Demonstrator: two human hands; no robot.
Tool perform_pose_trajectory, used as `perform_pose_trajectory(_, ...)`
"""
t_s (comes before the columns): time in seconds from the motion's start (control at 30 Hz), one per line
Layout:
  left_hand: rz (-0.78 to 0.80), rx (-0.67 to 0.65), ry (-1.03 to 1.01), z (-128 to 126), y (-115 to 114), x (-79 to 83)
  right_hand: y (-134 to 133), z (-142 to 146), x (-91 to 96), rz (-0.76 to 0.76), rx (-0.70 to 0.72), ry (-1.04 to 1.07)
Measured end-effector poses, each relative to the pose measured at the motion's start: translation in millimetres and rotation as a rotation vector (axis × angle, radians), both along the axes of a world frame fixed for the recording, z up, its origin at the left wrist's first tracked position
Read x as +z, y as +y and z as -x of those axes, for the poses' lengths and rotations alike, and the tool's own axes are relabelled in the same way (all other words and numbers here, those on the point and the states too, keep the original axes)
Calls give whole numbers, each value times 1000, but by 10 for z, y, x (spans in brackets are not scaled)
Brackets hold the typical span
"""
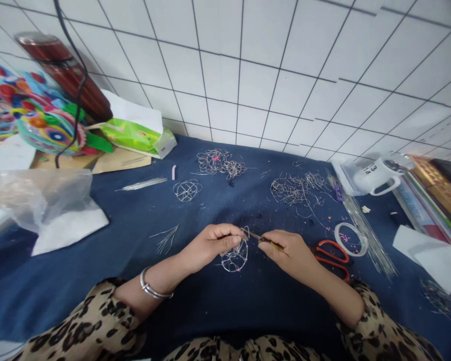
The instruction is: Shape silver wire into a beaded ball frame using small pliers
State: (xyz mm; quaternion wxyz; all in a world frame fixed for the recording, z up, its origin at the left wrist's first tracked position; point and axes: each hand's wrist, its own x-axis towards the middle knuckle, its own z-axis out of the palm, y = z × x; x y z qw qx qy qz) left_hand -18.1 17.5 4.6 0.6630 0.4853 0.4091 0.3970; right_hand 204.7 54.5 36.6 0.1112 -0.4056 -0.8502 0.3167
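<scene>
Between finger and thumb, my left hand (218, 243) pinches a round silver wire ornament (234, 260) with small pink beads on its rim. My right hand (291, 250) is wrapped around a tool with yellow handles (273, 244), which looks like a pair of pliers. Its thin tip reaches the wire loop at the top of the ornament, by my left fingertips; whether it grips the wire I cannot tell. Beyond my hands lies another round wire frame (188, 190). Left of my left hand are some loose short wires (168, 238).
Tangled wire heaps (295, 189) lie toward the wall. Red-handled scissors (332, 253), a clear round dish (351, 239) with pink beads and a bundle of straight wires (372, 240) are on the right. A white mug (378, 175) stands behind. A plastic bag (45, 200) sits left.
</scene>
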Motion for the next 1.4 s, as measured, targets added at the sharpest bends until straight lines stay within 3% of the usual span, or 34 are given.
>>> perform_pose_trajectory(1.1, -35, -24, 73, 6, 25, 36, 8, 14, -25, -25, 7, 16)
perform_pose_trajectory(1.4, 29, 37, 20, -2, 21, 5, -8, 34, -60, -41, 4, 17)
